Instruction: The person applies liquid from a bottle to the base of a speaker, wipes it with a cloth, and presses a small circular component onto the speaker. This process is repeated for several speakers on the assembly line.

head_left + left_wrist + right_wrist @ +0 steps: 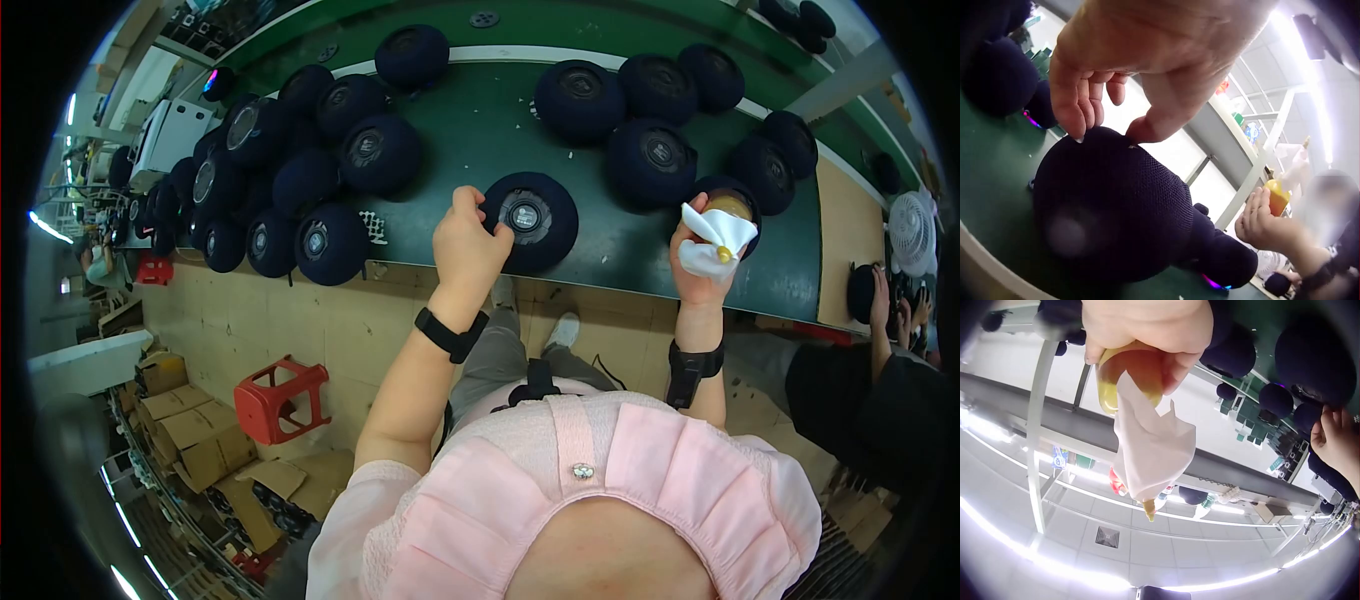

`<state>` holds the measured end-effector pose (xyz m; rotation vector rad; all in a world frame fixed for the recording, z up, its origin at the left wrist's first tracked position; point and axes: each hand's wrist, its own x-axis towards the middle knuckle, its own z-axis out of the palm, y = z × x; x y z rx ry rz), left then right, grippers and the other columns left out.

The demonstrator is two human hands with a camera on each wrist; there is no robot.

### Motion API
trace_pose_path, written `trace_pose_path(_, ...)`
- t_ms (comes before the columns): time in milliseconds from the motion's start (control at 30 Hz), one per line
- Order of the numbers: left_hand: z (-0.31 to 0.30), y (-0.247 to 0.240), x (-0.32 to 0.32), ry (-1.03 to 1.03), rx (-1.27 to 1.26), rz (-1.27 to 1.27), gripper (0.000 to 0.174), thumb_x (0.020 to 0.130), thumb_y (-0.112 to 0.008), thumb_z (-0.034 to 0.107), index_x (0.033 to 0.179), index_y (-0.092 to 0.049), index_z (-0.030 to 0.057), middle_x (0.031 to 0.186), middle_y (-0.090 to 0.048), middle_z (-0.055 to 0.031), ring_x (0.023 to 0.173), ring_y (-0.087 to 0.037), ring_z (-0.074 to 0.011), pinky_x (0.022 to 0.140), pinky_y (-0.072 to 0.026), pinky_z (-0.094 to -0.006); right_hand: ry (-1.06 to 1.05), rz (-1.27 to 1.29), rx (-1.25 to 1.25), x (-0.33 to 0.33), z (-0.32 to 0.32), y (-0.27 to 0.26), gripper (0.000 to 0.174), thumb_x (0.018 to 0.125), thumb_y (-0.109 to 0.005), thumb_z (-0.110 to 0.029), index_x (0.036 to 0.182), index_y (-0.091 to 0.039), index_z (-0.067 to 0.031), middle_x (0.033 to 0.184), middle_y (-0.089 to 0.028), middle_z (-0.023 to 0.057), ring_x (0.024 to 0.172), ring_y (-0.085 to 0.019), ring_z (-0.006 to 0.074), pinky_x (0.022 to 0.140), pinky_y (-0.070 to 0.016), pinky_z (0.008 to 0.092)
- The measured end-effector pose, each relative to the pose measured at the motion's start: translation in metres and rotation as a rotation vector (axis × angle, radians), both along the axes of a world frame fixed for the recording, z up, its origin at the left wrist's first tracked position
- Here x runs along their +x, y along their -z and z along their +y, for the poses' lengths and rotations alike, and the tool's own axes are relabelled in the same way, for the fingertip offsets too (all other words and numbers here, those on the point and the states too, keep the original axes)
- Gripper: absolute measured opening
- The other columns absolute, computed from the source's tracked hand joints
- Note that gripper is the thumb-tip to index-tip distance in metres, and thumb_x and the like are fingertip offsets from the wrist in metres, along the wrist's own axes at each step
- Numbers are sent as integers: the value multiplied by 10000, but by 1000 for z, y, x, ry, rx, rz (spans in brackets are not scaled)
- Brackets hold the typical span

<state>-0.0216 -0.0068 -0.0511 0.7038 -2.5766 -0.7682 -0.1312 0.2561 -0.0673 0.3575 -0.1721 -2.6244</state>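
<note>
A round speaker (552,238) covered in dark mesh fabric lies on the green worktable, its label disc facing up in the head view. My left hand (466,248) holds it at the left edge. Seen from the left wrist, the thumb and fingertips (1073,122) meet the top rim of the speaker (1110,206). To the right, my right hand (698,287) grips a yellowish squeeze bottle (1109,390). A white cloth (1154,440) wraps its neck, and a yellow nozzle tip (1149,511) pokes out. In the head view the bottle overlaps another dark speaker.
Several more dark speakers (382,155) crowd the left of the worktable (470,110), and others (580,100) stand at the back right. A red stool (272,405) and cardboard boxes (205,430) are on the floor at left. Another person's hand (880,298) shows at far right.
</note>
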Motion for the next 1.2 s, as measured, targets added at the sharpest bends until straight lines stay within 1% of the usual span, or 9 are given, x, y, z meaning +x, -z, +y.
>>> trace_pose_path(100, 0, -3, 0, -4, 5, -10, 376, 624, -638, 52, 958, -465, 47, 695, -566, -85, 614, -578, -235, 580, -478, -337, -81, 167, 39, 1, -3, -3, 626, 789, -548, -568, 1146, -472, -59, 1115, -536, 139, 1042, -521, 260, 881, -464, 358)
trace_pose_path(167, 0, -4, -2, 0, -67, -42, 370, 624, -622, 33, 957, -461, 47, 688, -571, -95, 607, -581, -253, 576, -477, -347, 48, 169, 474, 2, -10, -4, 655, 803, -504, -594, 1170, -451, -54, 1121, -533, 144, 1046, -520, 257, 907, -441, 383)
trace_pose_path(333, -3, -4, -9, 47, -214, -70, 343, 613, -560, -44, 927, -441, 27, 651, -578, -153, 615, -581, -341, 573, -472, -392, 165, 175, 678, 2, -28, 11, 574, 844, -501, -519, 1202, -440, -74, 1171, -523, 109, 1079, -508, 275, 933, -420, 402)
trace_pose_path(433, -11, -8, -13, 42, -105, -56, 355, 615, -564, -51, 937, -434, 24, 638, -598, -140, 604, -596, -320, 581, -480, -372, 208, 141, 770, 6, -45, 12, 531, 860, -503, -482, 1206, -439, -83, 1165, -529, 74, 1074, -516, 238, 924, -428, 396)
trace_pose_path(533, -25, -12, -12, 52, 291, -90, 402, 619, -590, -48, 971, -409, 23, 685, -632, -123, 617, -621, -233, 601, -485, -304, 262, 346, 875, 12, -61, 18, 453, 879, -536, -374, 1206, -434, -78, 1135, -534, 54, 1040, -532, 207, 906, -438, 367)
trace_pose_path(800, -32, -5, -8, 93, 483, -44, 367, 653, -548, -71, 964, -377, 24, 755, -646, -130, 626, -597, -110, 569, -469, -219, 349, 605, 1052, 23, -97, 12, 580, 747, -712, -60, 1208, -364, -8, 1110, -519, 86, 1011, -526, 167, 904, -419, 294)
trace_pose_path(1033, -39, 4, -5, 130, 573, 32, 330, 670, -548, -65, 929, -368, 35, 760, -644, -135, 634, -590, -103, 582, -464, -213, 342, 700, 1151, 32, -110, 3, 663, 710, -761, -115, 1215, -344, -9, 1124, -499, 87, 1024, -514, 168, 889, -429, 289)
trace_pose_path(1100, -40, 2, -5, 130, 596, 23, 325, 675, -550, -66, 925, -367, 34, 760, -644, -135, 637, -591, -103, 581, -464, -212, 367, 836, 1350, 40, -107, -2, 710, 667, -790, -101, 1212, -344, -14, 1107, -511, 108, 1012, -529, 186, 874, -443, 303)
trace_pose_path(1200, -42, 7, -6, 131, 643, 26, 324, 666, -553, -65, 924, -379, 28, 752, -640, -131, 628, -590, -111, 573, -466, -220, 453, 1114, 1311, 48, -103, -7, 775, 627, -809, -73, 1224, -318, -23, 1096, -532, 155, 1010, -552, 232, 854, -458, 327)
